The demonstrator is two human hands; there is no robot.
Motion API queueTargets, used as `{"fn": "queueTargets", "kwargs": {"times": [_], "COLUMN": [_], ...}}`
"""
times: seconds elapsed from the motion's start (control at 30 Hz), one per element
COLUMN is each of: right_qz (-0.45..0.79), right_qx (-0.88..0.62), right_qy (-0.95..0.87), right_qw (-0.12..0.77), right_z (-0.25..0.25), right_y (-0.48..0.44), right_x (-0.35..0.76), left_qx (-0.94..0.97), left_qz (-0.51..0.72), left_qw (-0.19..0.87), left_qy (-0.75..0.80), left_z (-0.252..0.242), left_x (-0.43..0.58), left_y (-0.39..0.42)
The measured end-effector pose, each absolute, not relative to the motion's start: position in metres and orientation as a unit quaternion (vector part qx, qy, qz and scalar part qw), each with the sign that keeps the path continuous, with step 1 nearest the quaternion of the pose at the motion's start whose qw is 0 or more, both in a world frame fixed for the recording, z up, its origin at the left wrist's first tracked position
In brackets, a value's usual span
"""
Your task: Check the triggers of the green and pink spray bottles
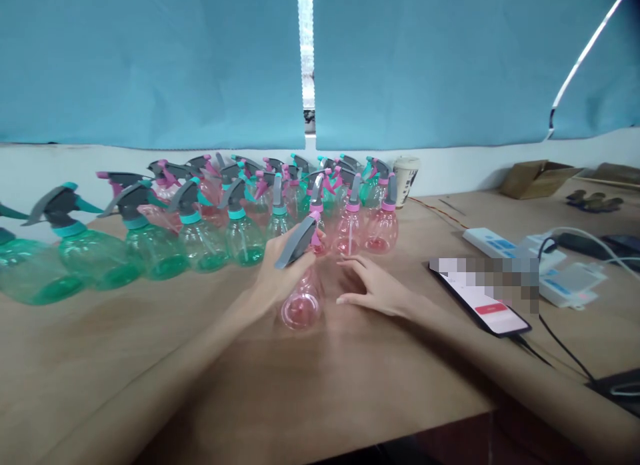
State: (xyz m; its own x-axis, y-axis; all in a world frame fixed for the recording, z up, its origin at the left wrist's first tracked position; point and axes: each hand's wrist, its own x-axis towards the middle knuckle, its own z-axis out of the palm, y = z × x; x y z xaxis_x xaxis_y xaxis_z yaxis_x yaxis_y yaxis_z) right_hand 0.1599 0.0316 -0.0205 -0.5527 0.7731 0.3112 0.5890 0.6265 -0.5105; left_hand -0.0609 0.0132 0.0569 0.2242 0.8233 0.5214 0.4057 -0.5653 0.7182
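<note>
I have a pink spray bottle (303, 302) tilted over mid-bench, its grey trigger head pointing up and left, with the left hand (278, 273) closed around its neck so the body hangs free. The right hand (374, 289) is open just beside it, fingers curved toward the bottle without gripping. Ranks of green and pink spray bottles (243, 241) stand packed along the far edge of the bench (100, 331), leaving the front free for handling, with a phone (481, 303) off to the right.

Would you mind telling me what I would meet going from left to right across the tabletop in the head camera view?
Green spray bottles → left hand holding a pink spray bottle → right hand → phone → white device.
</note>
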Motion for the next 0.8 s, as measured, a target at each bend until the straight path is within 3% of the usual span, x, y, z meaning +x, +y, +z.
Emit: {"fn": "queueTargets", "kwargs": {"times": [0.4,0.8], "right_qz": [0.128,0.161], "right_qx": [-0.394,-0.395], "right_qy": [-0.888,-0.876], "right_qw": [0.202,0.225], "right_z": [-0.038,-0.04], "right_y": [0.031,0.039], "right_x": [0.158,0.163], "left_qx": [0.752,0.74], "left_qz": [0.463,0.458], "left_qw": [0.281,0.273], "left_qy": [0.376,0.41], "left_z": [0.056,0.053], "left_x": [-0.062,-0.057], "left_y": [0.015,0.011]}}
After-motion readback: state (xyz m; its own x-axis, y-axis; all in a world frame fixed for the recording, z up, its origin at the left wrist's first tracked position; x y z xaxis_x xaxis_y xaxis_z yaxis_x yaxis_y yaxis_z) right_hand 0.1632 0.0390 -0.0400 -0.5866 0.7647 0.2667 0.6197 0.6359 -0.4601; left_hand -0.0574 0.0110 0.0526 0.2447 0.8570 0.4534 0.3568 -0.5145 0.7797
